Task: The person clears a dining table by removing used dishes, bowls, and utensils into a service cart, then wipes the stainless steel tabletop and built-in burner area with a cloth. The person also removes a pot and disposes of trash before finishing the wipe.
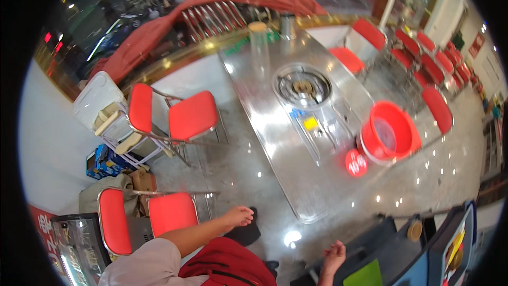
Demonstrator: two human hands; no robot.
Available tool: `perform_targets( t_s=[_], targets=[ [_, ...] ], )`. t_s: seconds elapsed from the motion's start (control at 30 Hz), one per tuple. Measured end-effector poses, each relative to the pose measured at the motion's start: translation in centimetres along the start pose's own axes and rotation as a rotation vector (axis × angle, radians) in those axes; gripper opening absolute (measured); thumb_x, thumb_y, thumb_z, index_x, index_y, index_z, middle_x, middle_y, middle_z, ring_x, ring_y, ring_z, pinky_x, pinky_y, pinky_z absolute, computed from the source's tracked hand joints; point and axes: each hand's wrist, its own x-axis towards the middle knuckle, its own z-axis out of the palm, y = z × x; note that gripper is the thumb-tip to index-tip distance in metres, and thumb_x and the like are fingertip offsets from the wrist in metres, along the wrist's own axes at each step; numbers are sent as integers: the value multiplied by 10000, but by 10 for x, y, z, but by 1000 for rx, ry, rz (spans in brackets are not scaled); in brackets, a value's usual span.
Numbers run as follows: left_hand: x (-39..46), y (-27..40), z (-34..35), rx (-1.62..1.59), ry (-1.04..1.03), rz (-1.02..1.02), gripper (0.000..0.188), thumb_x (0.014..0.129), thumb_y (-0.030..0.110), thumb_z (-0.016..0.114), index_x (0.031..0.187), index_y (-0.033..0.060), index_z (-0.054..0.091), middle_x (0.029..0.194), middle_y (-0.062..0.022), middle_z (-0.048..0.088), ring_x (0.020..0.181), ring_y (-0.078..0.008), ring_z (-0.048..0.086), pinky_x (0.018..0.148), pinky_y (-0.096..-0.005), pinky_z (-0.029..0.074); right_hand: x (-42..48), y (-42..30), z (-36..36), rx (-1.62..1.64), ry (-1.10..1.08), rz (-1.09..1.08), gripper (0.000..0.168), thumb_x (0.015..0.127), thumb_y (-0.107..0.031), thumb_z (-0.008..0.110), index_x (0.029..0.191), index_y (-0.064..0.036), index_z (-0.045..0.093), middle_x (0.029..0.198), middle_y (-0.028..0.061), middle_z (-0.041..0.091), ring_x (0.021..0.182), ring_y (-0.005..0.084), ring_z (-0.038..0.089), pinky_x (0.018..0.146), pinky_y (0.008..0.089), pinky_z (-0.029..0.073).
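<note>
My left hand (pixel 239 217) hangs in the air over the floor, left of the table's near corner, its fingers loosely curled with nothing seen in them. My right hand (pixel 335 251) is raised beside a dark cart (pixel 369 242), fingers bent; whether they hold anything cannot be told. Before me stands a stainless steel table (pixel 278 155) with a round built-in burner (pixel 303 86). On it lie metal tongs (pixel 307 139), a yellow item (pixel 310 123), a red round sign (pixel 356 163) and a red plastic bucket (pixel 391 131). A clear cylinder with a wooden lid (pixel 258 43) stands near the far end.
Red folding chairs (pixel 193 115) stand left of the table, another (pixel 173 212) beside my left arm. A white folded high chair (pixel 101 99) leans by the wall above blue boxes (pixel 109 162). The cart, with a green board (pixel 363 275), is at lower right. More red chairs (pixel 436 109) line the right.
</note>
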Motion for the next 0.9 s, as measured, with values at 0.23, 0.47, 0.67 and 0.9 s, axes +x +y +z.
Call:
perform_targets(
  t_s=[0.23,0.47,0.67,0.9],
  targets=[
    [10,129,-61,-53,-14,156,218,900,215,554,1074,88,592,952,-20,622,808,-110,591,701,-251,482,69,-160,112,-121,-19,-188,298,760,96,373,928,17,606,775,70,605,621,125,584,522,219,464],
    [40,283,-83,30,-23,363,250,906,254,568,1090,87,592,988,4,590,757,-88,551,621,-240,425,96,-183,170,-125,-32,-100,290,746,88,391,932,20,604,839,101,612,615,150,599,524,231,478],
    [47,333,-117,2,-10,367,259,909,263,570,1088,78,593,961,8,578,763,-87,551,614,-232,416,157,-199,304,43,-162,-99,183,931,-209,532,1006,-48,572,876,39,586,637,128,582,547,245,478],
    [62,328,-200,-130,164,236,197,905,168,556,1069,68,597,918,-1,581,727,-96,569,571,-227,423,223,-294,522,248,-363,-144,313,962,-308,472,1129,-54,546,800,67,595,620,126,567,556,247,477]
  ],
)
